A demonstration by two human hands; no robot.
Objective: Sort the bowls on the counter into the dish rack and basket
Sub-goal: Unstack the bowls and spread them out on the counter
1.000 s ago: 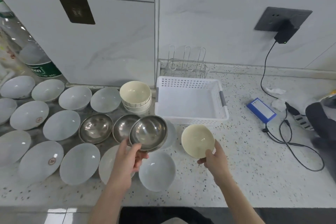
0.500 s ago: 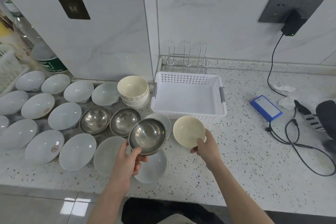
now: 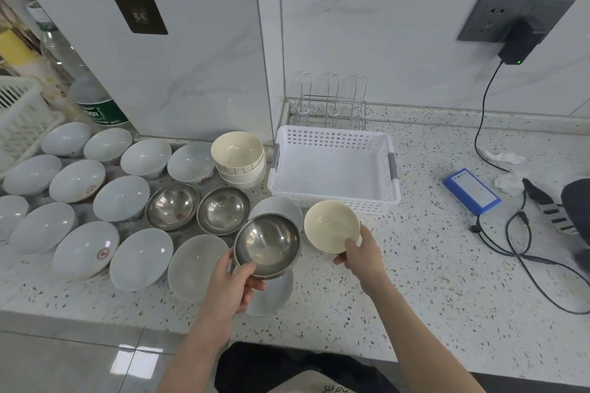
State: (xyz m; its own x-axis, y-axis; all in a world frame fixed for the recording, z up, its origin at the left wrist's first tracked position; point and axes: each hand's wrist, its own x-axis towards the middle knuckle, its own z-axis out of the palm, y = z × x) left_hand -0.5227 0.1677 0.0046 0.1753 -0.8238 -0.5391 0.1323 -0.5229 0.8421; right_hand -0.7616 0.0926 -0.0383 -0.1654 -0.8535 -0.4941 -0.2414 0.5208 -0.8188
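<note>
Honestly, the left hand point(image 3: 231, 281) pinches the light, slick steel bowl point(image 3: 267, 245) by its rim, the right hand point(image 3: 362, 257) likewise grips the stiff cream bowl point(image 3: 331, 226), both lifted near the white basket's point(image 3: 333, 198) front edge.

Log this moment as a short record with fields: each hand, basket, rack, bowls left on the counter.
left hand: grips a steel bowl by its near rim, held above the counter
right hand: holds a cream bowl, tilted, just in front of the basket
white basket: nothing in it
wire dish rack: behind the basket, nothing in it
cream bowl stack: left of the basket
steel bowls on counter: two
white bowls: many, left side
</note>
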